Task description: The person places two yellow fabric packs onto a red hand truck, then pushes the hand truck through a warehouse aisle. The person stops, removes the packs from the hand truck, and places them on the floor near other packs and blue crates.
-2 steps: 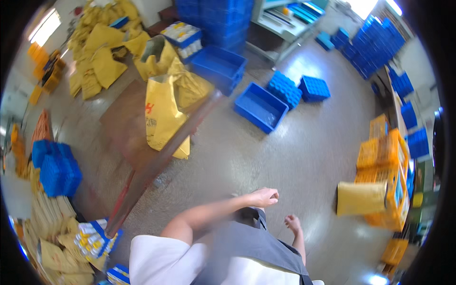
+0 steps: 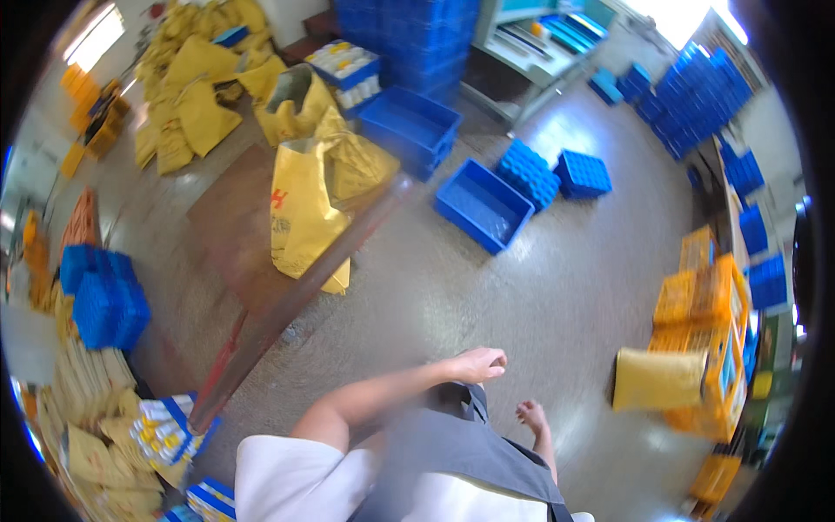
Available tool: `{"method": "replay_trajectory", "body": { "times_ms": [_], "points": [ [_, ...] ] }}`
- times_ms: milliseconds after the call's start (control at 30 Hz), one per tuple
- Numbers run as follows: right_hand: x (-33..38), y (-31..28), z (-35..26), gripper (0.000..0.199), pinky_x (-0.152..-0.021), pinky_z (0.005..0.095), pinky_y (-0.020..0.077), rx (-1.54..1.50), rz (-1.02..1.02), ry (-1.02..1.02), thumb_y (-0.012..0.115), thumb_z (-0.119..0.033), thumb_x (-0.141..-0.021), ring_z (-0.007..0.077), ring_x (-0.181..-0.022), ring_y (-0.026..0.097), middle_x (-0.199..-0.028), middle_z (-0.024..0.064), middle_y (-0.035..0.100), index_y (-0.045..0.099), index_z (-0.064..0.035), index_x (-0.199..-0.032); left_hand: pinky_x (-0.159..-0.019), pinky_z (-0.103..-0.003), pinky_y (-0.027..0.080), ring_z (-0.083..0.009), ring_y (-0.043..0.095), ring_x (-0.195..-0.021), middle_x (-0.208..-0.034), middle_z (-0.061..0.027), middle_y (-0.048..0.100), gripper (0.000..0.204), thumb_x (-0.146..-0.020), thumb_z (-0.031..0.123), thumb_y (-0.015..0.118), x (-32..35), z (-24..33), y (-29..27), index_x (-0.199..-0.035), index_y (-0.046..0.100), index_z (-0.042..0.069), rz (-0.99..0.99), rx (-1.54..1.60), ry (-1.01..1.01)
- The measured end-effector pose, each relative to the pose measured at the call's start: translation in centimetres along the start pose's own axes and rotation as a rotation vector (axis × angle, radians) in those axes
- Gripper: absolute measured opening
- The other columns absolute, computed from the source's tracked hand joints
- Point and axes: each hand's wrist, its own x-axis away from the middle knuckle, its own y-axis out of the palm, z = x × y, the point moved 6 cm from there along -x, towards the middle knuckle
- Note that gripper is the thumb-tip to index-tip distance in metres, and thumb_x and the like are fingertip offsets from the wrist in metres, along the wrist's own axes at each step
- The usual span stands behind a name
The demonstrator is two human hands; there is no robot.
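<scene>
My left hand [image 2: 477, 365] reaches across the front of my grey apron [image 2: 461, 444], its fingers curled in a loose fist with nothing visible in them. Off my right side hangs my right hand [image 2: 531, 417], with bent fingers slightly apart and no object in it. Neither hand touches any of the goods around. Ahead of me and to the left, an upright yellow sack [image 2: 300, 217] with its mouth open stands behind a brown metal bar [image 2: 300, 304]. A shallow blue crate [image 2: 484, 205] lies on the floor ahead.
Blue egg trays [image 2: 528, 176] are stacked beside the crate. Orange crates [image 2: 696, 296] and a yellow sack [image 2: 659, 379] stand at the right. Yellow sacks [image 2: 196, 96] pile up at the far left. White-and-yellow bottles [image 2: 161, 431] sit in blue packs near the bar's lower end.
The far part of the room has shifted slightly right and down in the picture. My hands have barely moved, and both remain without a visible object.
</scene>
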Motion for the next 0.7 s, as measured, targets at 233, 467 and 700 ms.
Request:
{"method": "replay_trajectory", "body": {
  "times_ms": [233, 467, 700],
  "points": [
    [-20.1, -12.2, -14.5, 0.028, -0.070, 0.0433, 0.0576, 0.365, -0.174, 0.010, 0.064, -0.027, -0.095, 0.0272, -0.078, 0.071, -0.091, 0.0125, 0.074, 0.070, -0.0019, -0.106, -0.086, -0.036, 0.056, -0.0220, 0.069, -0.102, -0.113, -0.0164, 0.072, 0.040, -0.098, 0.033, 0.062, 1.4, -12.9, -12.4, -0.120, 0.066, 0.000, 0.545, 0.154, -0.342],
    [-34.6, -13.0, -57.0, 0.020, -0.080, 0.0512, 0.0552, 0.857, 0.272, -0.935, 0.064, -0.027, -0.091, 0.0407, -0.090, 0.070, -0.091, 0.0187, 0.074, 0.072, -0.0093, -0.096, -0.064, -0.040, 0.052, -0.0263, 0.067, -0.072, -0.085, -0.0155, 0.072, 0.024, -0.090, 0.024, 0.061, 10.5, -24.4, -6.1, -0.094, 0.073, 0.004, 1.173, 0.484, -0.966],
    [-17.0, 13.5, -91.6, 0.017, -0.083, 0.0418, 0.0560, 0.531, -0.327, -1.819, 0.063, -0.013, -0.095, 0.0368, -0.095, 0.070, -0.102, 0.0181, 0.073, 0.072, -0.0035, -0.105, -0.082, -0.043, 0.053, -0.0341, 0.070, -0.096, -0.104, -0.0244, 0.072, 0.038, -0.090, 0.032, 0.062, -0.6, -19.2, -4.9, -0.104, 0.074, -0.001, 1.538, 0.887, -0.994]
  ]
}}
